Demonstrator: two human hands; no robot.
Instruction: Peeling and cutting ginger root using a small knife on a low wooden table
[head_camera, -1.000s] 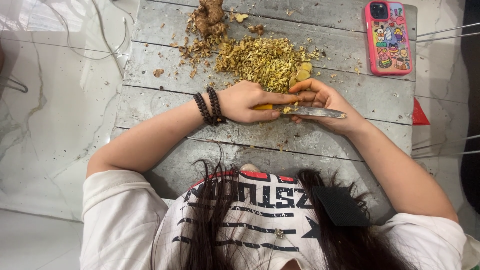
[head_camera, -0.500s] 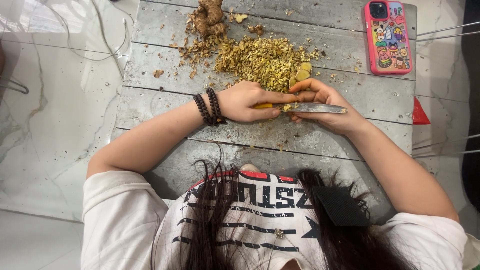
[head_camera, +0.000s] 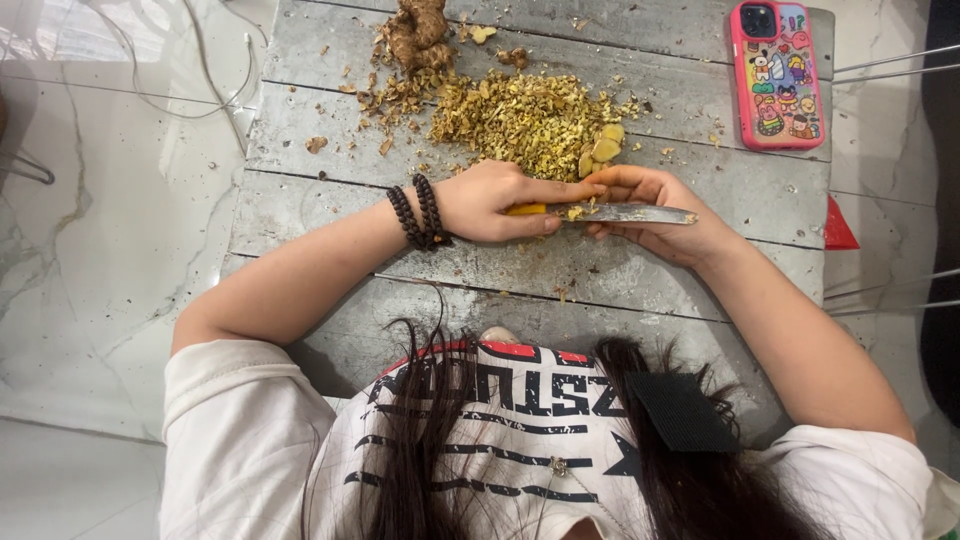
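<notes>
Gripping the yellow knife handle, my left hand is closed; my right hand pinches the blade. Chopped yellow bits lie at twelve o'clock, a pink cartoon phone case at two.

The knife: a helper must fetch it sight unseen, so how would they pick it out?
On the grey plank table, look just below the heap of chopped yellow bits. The knife lies level between the left hand and right hand: the only long silver blade, with a yellow handle.
</notes>
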